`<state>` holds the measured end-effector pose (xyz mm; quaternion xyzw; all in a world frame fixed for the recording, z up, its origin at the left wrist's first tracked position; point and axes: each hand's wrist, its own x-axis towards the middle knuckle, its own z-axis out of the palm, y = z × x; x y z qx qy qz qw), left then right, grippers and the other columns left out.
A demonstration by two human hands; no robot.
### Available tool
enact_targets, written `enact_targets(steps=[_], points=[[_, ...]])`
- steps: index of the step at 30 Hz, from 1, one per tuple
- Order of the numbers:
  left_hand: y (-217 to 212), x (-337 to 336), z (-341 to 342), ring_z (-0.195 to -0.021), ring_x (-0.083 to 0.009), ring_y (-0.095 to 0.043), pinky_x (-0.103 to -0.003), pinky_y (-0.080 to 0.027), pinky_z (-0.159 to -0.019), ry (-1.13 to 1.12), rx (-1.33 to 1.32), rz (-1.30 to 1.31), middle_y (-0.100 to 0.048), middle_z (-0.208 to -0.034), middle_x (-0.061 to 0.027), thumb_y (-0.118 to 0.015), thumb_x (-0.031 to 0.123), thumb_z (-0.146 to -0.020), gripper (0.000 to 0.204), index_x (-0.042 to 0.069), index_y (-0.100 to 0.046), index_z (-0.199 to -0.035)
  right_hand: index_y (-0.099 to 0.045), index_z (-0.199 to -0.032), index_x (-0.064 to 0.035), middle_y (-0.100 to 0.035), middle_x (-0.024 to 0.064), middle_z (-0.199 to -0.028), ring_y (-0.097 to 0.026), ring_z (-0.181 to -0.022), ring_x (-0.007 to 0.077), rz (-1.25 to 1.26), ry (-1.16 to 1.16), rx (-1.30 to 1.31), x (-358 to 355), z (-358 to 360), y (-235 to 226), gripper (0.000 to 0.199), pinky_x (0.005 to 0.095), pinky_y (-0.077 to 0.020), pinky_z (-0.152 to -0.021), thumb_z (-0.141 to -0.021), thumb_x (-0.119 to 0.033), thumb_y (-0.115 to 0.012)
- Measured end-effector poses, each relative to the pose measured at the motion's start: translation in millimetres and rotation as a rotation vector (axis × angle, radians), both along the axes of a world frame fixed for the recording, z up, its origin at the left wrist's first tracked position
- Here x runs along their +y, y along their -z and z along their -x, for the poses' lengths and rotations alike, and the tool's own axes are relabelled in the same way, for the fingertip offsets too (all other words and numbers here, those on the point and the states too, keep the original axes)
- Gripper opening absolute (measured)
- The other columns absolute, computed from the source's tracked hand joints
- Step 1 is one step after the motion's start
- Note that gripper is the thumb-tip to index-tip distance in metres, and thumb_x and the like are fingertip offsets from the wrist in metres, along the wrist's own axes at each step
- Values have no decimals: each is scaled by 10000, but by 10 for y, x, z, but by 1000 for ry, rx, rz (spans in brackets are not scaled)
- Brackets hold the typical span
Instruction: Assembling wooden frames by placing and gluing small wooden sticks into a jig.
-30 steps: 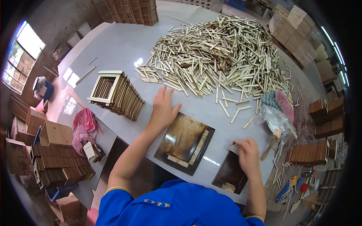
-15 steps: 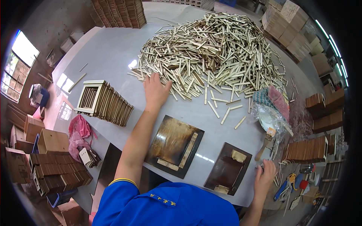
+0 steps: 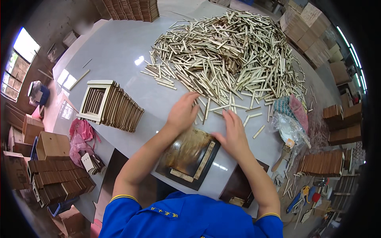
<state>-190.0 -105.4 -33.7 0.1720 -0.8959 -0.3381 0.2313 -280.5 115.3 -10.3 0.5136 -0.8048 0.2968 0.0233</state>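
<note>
My left hand is at the near edge of a big heap of thin pale wooden sticks, thumb and fingertips apart beside a few loose ones. To its right my right hand reaches in with fingers spread, its fingertips near more loose sticks. No stick shows clearly in either hand. Just below both hands lies a dark stained square board with two pale wooden strips along its right and lower sides. The left hand hides part of its top edge. My right forearm covers part of a smaller dark board.
A leaning stack of square wooden frames stands at left on the grey table. Another brown stack is at the back. Plastic bag and cloth and a brush lie at right. Pink bag hangs at left.
My left hand has moved right and toward me, away from the heap's left edge. My right hand has come up from beside the smaller board to the loose sticks. The view has shifted slightly.
</note>
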Motion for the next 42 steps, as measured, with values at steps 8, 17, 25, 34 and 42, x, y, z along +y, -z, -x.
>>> enact_targets(steps=[8,17,25,34,42], points=[[147,-360,-327,-1224,-316,-630,-378,-513,-1043,57,31,11,-668,-1368,-109,-646,54,-919,380,34,-667,-1297,-552,-1404,18,-555,251,-1356,-586,-1171,405,-155,143,241,-701,25,146,721,478,-505,-994,-856,-375,-805],[192,-419,-285,-1144,-296,-641,-383,-522,-1018,155,190,194,-710,-1249,-86,-662,30,-855,341,45,-703,-1193,-622,-1274,-18,-614,187,-1193,-643,-986,383,-306,62,111,-737,149,108,396,451,-550,-848,-904,-143,-693],[248,-455,-325,-1164,-286,-634,-365,-520,-1017,148,168,105,-707,-1254,-71,-676,40,-870,330,60,-708,-1199,-626,-1229,-20,-638,181,-1127,-662,-920,386,-348,133,43,-584,39,-4,364,447,-556,-811,-866,-35,-653],[257,-481,-327,-1177,-269,-631,-354,-520,-1010,160,154,69,-700,-1281,-63,-680,49,-901,331,74,-707,-1229,-619,-1224,-26,-674,188,-1060,-668,-913,414,-58,115,270,-455,122,212,346,484,-550,-808,-879,-46,-633],[226,-469,-349,-1167,-255,-634,-343,-523,-995,148,142,-37,-698,-1284,-65,-678,56,-914,335,72,-708,-1247,-645,-1111,-30,-680,110,-850,-602,-705,322,-272,365,30,-234,218,17,163,420,-513,-678,-1032,-127,-541]])
